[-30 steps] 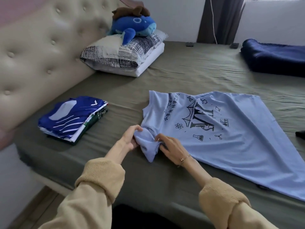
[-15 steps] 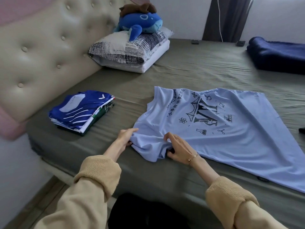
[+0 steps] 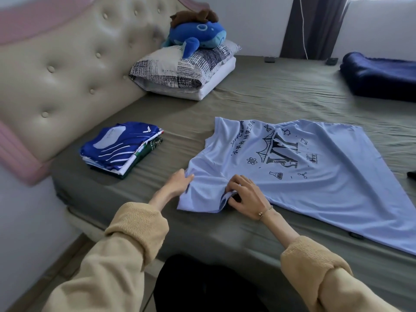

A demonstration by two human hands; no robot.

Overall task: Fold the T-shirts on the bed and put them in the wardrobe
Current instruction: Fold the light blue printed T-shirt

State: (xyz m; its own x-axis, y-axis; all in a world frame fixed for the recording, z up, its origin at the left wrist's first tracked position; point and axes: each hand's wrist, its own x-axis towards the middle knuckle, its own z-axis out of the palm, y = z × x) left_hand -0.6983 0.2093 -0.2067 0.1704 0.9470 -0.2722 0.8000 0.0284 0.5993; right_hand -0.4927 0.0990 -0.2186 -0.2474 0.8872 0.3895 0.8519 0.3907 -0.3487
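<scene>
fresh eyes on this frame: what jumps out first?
The light blue T-shirt with a black science print, spread on the bed, its near sleeve gripped by left hand and right hand. Left of it, a folded shirt stack; beyond, a blue whale plush on the pillows.

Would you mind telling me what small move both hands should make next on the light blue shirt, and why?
Probably pull the bunched sleeve flat: the left hand and right hand both grip it, and it lies wrinkled while the rest of the light blue T-shirt is spread out.
</scene>
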